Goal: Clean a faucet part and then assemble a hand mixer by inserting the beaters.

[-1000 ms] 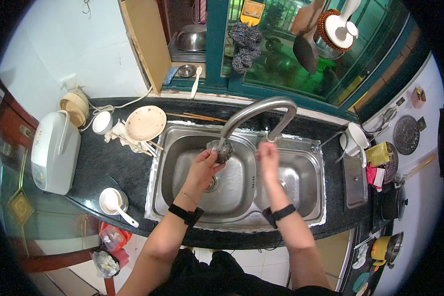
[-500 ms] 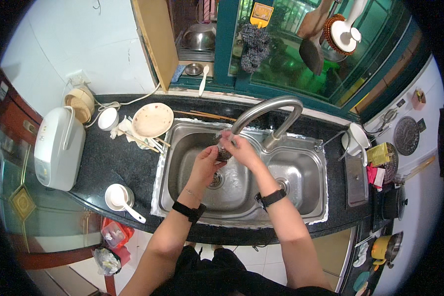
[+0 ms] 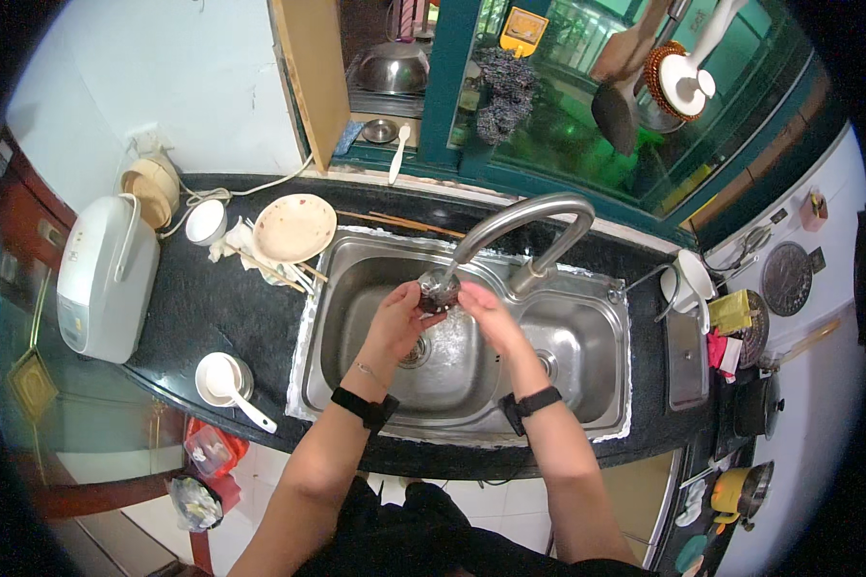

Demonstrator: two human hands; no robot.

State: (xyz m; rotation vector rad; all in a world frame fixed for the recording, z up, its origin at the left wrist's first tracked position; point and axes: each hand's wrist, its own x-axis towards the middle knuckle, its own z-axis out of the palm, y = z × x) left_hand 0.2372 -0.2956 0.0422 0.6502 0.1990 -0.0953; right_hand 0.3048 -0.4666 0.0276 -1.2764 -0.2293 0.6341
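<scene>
Under the spout of the steel faucet (image 3: 539, 216), a small dark, round, shiny object (image 3: 439, 291) sits between my two hands, over the large left basin of the sink (image 3: 356, 317). Water runs from the spout onto it and splashes off. My left hand (image 3: 394, 322) grips it from the left, thumb at its near side and fingers beneath. At its right edge, the fingertips of my right hand (image 3: 488, 314) press against it. Its exact kind is too small and wet to make out.
A rice cooker (image 3: 111, 279) stands at the far left. Left of the sink are a pale plate (image 3: 295, 229), a white bowl (image 3: 206, 222), chopsticks and a cup with a white spoon (image 3: 226, 377). A white pot (image 3: 688, 281) stands on the right.
My right hand has come down from the spout to the dark object's right side. The object now sits in the water stream, slightly higher. The whole view has shifted slightly.
</scene>
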